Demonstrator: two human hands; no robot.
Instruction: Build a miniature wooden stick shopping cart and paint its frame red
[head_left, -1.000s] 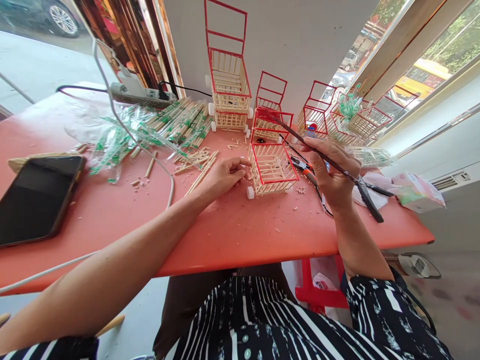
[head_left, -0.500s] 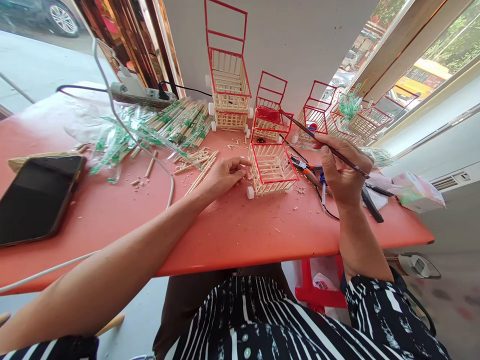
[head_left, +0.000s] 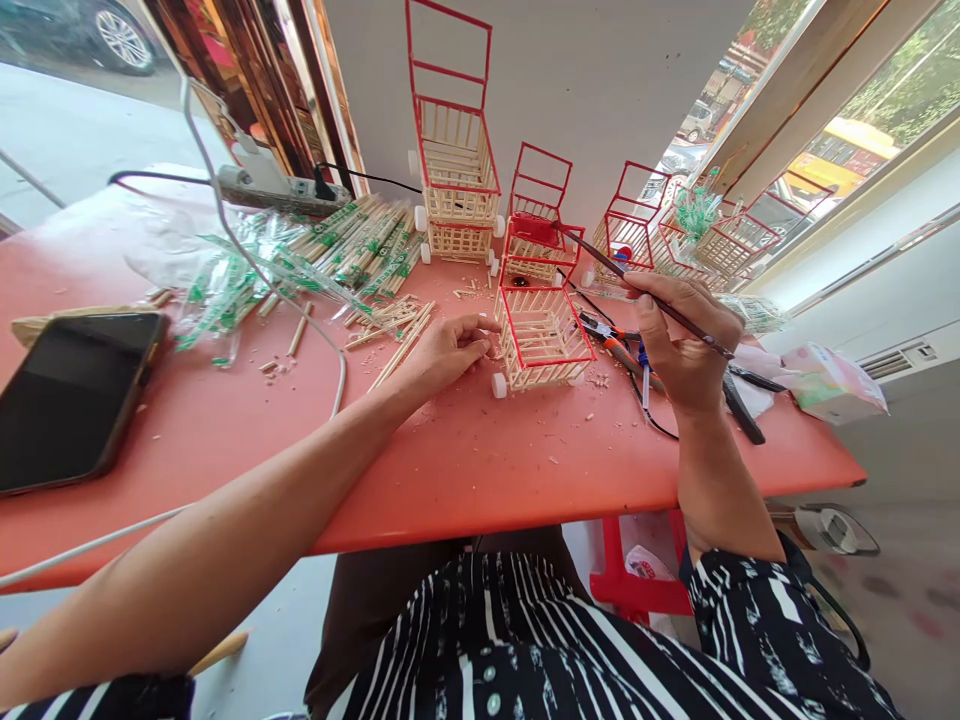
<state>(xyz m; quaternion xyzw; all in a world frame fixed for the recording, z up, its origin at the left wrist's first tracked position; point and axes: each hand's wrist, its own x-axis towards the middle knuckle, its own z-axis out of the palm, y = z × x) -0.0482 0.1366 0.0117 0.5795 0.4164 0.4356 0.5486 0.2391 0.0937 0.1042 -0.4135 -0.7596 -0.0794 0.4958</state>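
Note:
A small wooden stick cart (head_left: 541, 335) with red-painted edges and white wheels stands on the orange table (head_left: 465, 460). My left hand (head_left: 448, 350) rests on the table touching the cart's left side, fingers curled. My right hand (head_left: 686, 340) grips a thin dark paintbrush (head_left: 600, 258). Its tip reaches back to a red paint pot (head_left: 534, 227) sitting on another cart behind.
Several finished red-and-wood carts (head_left: 454, 165) stand at the back. Wrapped chopsticks (head_left: 360, 245) lie back left, a black phone (head_left: 71, 395) at left, a white cable (head_left: 330, 350) across the table. Pliers (head_left: 611, 335) and a tissue pack (head_left: 832, 385) lie at right. Wood chips litter the surface.
My right hand lifted and shifted right, drawing the brush back; its tip stays at the red paint pot. The left hand stayed put.

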